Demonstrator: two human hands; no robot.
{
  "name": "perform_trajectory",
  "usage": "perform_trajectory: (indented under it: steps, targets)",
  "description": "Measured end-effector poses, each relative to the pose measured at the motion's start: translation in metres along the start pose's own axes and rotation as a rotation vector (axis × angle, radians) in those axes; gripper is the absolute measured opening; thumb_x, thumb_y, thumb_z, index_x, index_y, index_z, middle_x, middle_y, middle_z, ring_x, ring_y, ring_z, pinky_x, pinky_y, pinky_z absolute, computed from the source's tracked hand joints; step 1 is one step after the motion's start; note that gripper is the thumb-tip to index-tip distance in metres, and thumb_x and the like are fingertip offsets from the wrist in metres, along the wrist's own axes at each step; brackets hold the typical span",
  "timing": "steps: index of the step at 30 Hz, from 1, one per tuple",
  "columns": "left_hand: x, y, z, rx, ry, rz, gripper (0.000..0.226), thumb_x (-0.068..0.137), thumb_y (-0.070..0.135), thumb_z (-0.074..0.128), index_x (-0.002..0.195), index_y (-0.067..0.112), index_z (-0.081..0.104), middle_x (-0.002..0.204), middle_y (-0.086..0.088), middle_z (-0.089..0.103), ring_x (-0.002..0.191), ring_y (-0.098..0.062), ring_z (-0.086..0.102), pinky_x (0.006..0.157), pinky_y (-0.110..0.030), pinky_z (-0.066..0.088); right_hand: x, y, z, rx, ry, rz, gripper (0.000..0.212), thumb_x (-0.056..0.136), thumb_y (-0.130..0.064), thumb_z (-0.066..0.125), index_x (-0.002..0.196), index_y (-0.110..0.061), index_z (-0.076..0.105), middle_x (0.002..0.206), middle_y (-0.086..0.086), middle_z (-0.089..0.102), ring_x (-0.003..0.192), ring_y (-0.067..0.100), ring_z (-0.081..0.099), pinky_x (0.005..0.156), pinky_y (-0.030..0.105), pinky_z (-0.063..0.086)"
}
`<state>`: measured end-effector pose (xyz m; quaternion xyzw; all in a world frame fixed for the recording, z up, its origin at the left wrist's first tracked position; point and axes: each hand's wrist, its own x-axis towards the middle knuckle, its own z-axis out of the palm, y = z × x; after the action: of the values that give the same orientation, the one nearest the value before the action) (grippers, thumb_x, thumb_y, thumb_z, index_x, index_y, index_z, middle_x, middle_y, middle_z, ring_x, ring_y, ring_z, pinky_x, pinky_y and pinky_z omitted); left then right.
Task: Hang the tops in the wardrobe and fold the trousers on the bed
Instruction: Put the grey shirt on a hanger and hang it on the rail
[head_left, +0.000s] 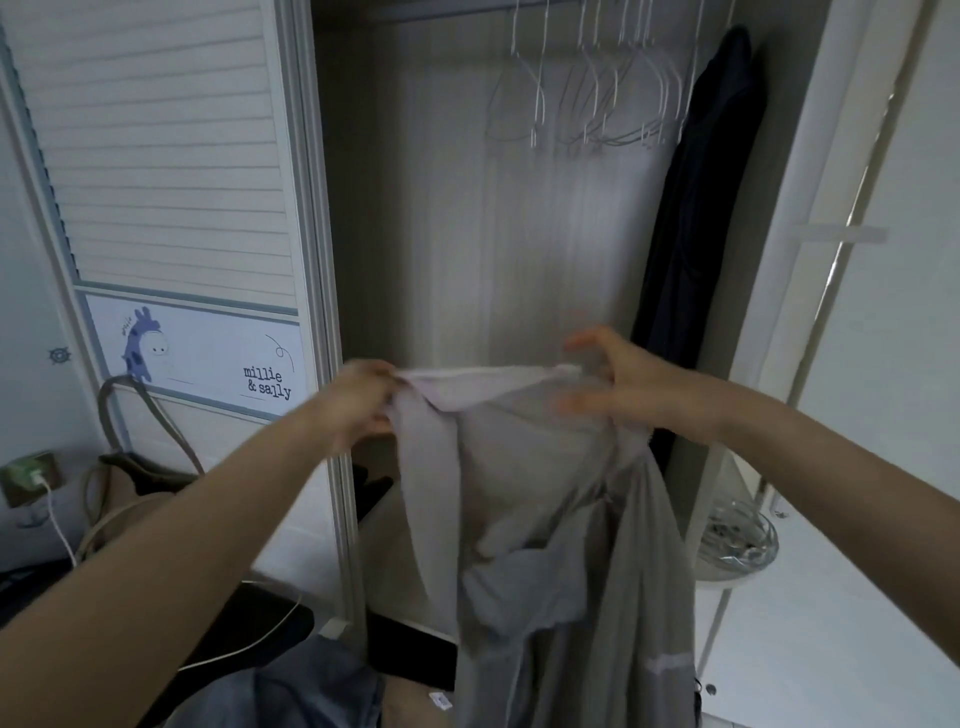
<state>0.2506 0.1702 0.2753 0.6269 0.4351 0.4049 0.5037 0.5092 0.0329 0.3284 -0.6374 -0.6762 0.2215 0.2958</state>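
A grey top (540, 493) hangs in front of the open wardrobe (467, 218), held up by its upper edge. My left hand (363, 402) grips the left end of that edge. My right hand (623, 384) is at the right end with fingers spread and blurred; whether it grips the cloth is unclear. Several empty white wire hangers (587, 88) hang from the rail at the top. A dark garment (696, 218) hangs at the wardrobe's right side.
The slatted sliding door (166, 156) with a giraffe sticker stands at the left. A brown bag (135, 478) and a charger cable (57, 525) lie lower left. Blue denim (291, 691) lies at the bottom. A wire basket (737, 535) sits at the right.
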Motion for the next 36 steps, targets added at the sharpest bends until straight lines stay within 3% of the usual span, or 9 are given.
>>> perform_trajectory:
  steps: [4,6,9,13,18,21,28,31,36]
  targets:
    - [0.007,0.053,-0.022,-0.133,-0.037,0.100,0.028,0.097,0.002,0.044,0.086,0.009,0.068,0.077,-0.007,0.070,0.070,-0.016,0.066,0.059,-0.022,0.057,-0.004,0.032,0.014,-0.460,-0.103,-0.062,0.021,0.087,-0.028,0.065,0.073,-0.021,0.052,0.074,-0.004,0.055,0.074,0.015,0.055,0.052,0.017,0.033]
    - [0.009,0.065,-0.010,0.016,-0.034,0.187,0.026,0.096,0.010,0.051,0.083,0.016,0.072,0.077,-0.002,0.071,0.071,-0.011,0.068,0.061,-0.022,0.056,-0.005,0.040,0.017,-0.082,-0.207,0.035,0.025,0.091,-0.028,0.061,0.069,-0.017,0.059,0.065,-0.005,0.060,0.066,0.012,0.058,0.058,0.018,0.039]
    - [0.017,0.055,0.019,0.331,-0.039,0.245,0.018,0.096,0.018,0.056,0.104,0.017,0.072,0.100,-0.001,0.072,0.093,-0.016,0.068,0.077,-0.028,0.054,-0.010,0.038,0.019,0.712,-0.330,0.149,0.031,0.082,-0.026,0.066,0.107,-0.008,0.067,0.105,0.009,0.072,0.096,0.024,0.069,0.080,0.036,0.056]
    - [0.019,0.009,0.055,0.850,-0.156,0.098,0.050,0.095,0.029,0.059,0.138,0.004,0.050,0.140,-0.013,0.053,0.125,-0.024,0.052,0.106,-0.033,0.041,-0.006,0.028,0.010,1.127,-0.055,0.220,0.026,0.094,-0.016,0.053,0.113,-0.002,0.065,0.106,0.015,0.070,0.091,0.026,0.069,0.074,0.036,0.056]
    - [-0.013,-0.027,0.085,0.337,-0.410,-0.294,0.106,0.064,0.084,0.059,0.150,0.030,0.028,0.151,0.005,0.039,0.135,-0.021,0.042,0.106,-0.050,0.035,0.002,0.019,0.000,1.329,0.098,0.292,0.018,0.098,-0.009,0.046,0.092,-0.005,0.063,0.086,0.011,0.061,0.079,0.021,0.060,0.085,0.034,0.052]
    - [-0.026,-0.047,0.111,0.412,-0.469,-0.166,0.119,0.051,0.084,0.071,0.150,0.036,0.028,0.146,0.016,0.041,0.130,-0.010,0.045,0.103,-0.038,0.041,0.006,0.016,0.001,1.505,0.095,0.256,0.016,0.098,-0.007,0.046,0.094,-0.006,0.062,0.089,0.010,0.060,0.084,0.021,0.060,0.090,0.036,0.051]
    - [-0.027,-0.082,0.121,0.772,-0.098,-0.003,0.079,0.083,0.048,0.068,0.144,0.013,0.032,0.119,0.002,0.058,0.098,-0.010,0.058,0.085,-0.008,0.041,0.015,0.019,-0.005,1.677,0.077,0.058,0.014,0.100,-0.013,0.041,0.094,-0.017,0.053,0.101,0.003,0.052,0.111,0.017,0.055,0.115,0.035,0.029]
    - [-0.031,-0.082,0.084,0.959,0.010,-0.258,0.072,0.087,0.042,0.067,0.142,0.012,0.031,0.122,-0.008,0.060,0.109,-0.026,0.062,0.096,-0.033,0.051,0.015,0.036,-0.019,1.543,0.098,0.061,0.018,0.099,-0.015,0.045,0.105,-0.011,0.061,0.105,0.005,0.062,0.104,0.021,0.060,0.109,0.040,0.038]
    - [-0.045,-0.055,0.040,0.265,-0.125,-0.661,0.027,0.092,0.013,0.063,0.107,-0.009,0.063,0.091,-0.025,0.073,0.087,-0.034,0.073,0.075,-0.039,0.061,0.018,0.059,-0.011,1.516,0.112,0.209,0.021,0.097,-0.014,0.048,0.099,-0.004,0.066,0.090,0.010,0.070,0.082,0.022,0.068,0.064,0.035,0.058]
